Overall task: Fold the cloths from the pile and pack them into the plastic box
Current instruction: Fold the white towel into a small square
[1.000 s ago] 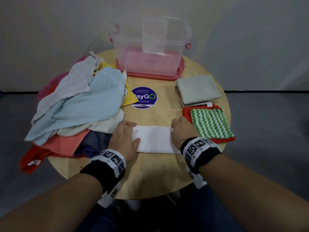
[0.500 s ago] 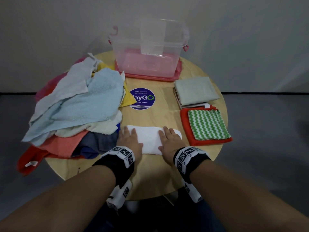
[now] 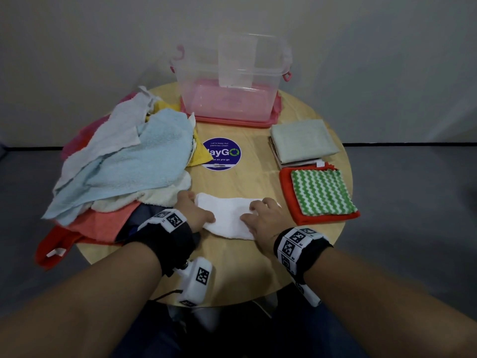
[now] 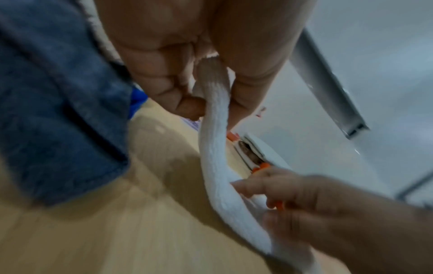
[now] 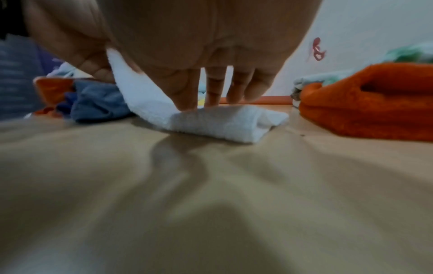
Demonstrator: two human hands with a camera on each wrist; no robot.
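Note:
A white cloth (image 3: 229, 218), folded into a strip, lies on the round wooden table (image 3: 232, 270) near its front edge. My left hand (image 3: 198, 211) pinches the strip's left end between thumb and fingers (image 4: 185, 105) and holds it raised off the wood. My right hand (image 3: 258, 211) presses straight fingers (image 5: 187, 92) down on the strip's right part (image 5: 218, 120). The pile of unfolded cloths (image 3: 134, 161) covers the table's left side. The clear plastic box (image 3: 196, 81) stands at the back on a pink lid, with no cloths inside.
Two folded stacks sit on the right: a grey-green one (image 3: 303, 139) and a green zigzag cloth (image 3: 322, 192) on a red one. A blue round sticker (image 3: 222, 154) marks the table's middle. A dark blue cloth (image 4: 58, 92) lies beside my left hand.
Both hands slid inward from the strip's ends. The left hand went from lying flat to pinching the left end and lifting it. The right hand stays pressed on the cloth.

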